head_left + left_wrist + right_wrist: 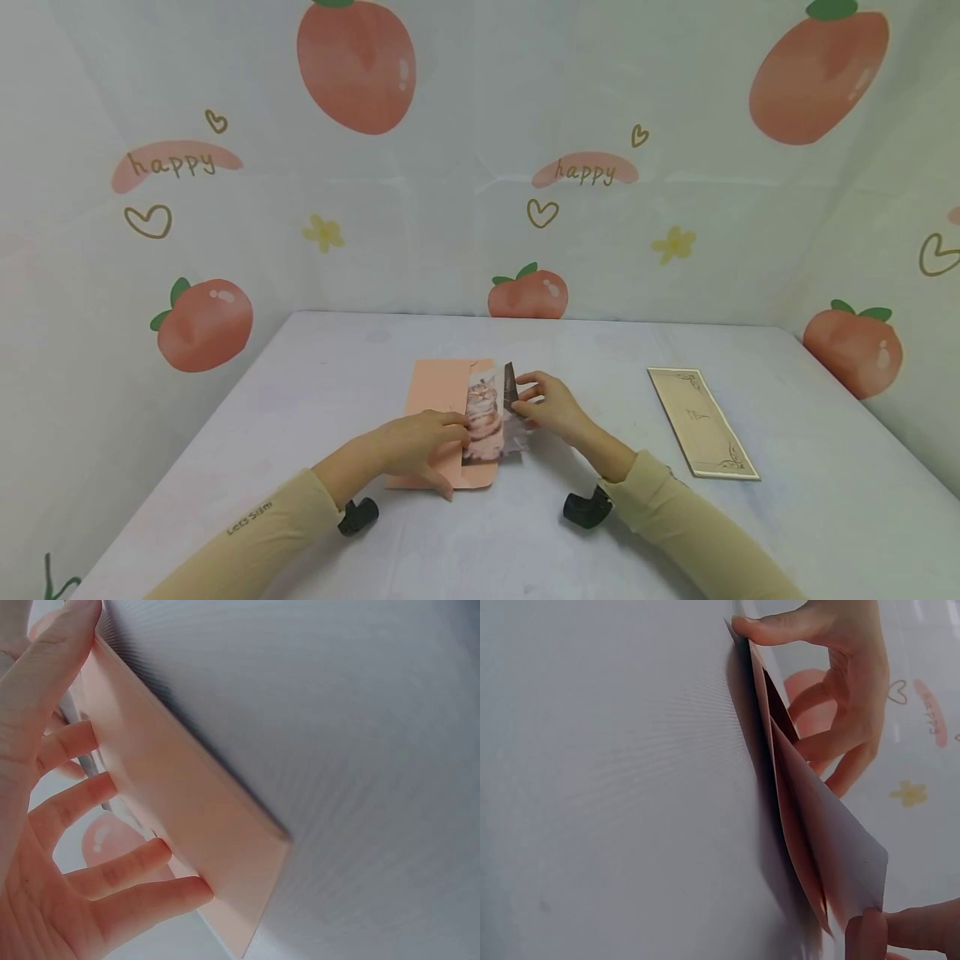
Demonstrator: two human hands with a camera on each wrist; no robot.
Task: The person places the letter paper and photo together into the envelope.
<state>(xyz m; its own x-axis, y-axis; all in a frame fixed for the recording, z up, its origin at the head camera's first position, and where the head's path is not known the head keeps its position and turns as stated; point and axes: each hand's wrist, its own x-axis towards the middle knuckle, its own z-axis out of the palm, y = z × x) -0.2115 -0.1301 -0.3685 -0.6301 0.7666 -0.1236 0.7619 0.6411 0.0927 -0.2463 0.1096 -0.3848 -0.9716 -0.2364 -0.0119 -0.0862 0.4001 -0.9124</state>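
A peach paper envelope [438,387] lies flat on the table. A card with a cat picture [483,412] sticks out at its right side, with a dark strip and a pale, thin sheet [516,435] beyond it. The left hand [420,446] rests on the envelope and card with fingers spread; its thumb [49,671] lies at the envelope's near edge. The right hand [553,408] pinches the outer edge of the card insert. In the right wrist view, that insert [840,817] stands tilted up from the envelope, between the right thumb and fingers [866,934].
A beige rectangular card with a gold border [703,423] lies on the table to the right. Black wrist devices [587,508] hang below both forearms. A white cloth printed with peaches [528,294] hangs behind the table.
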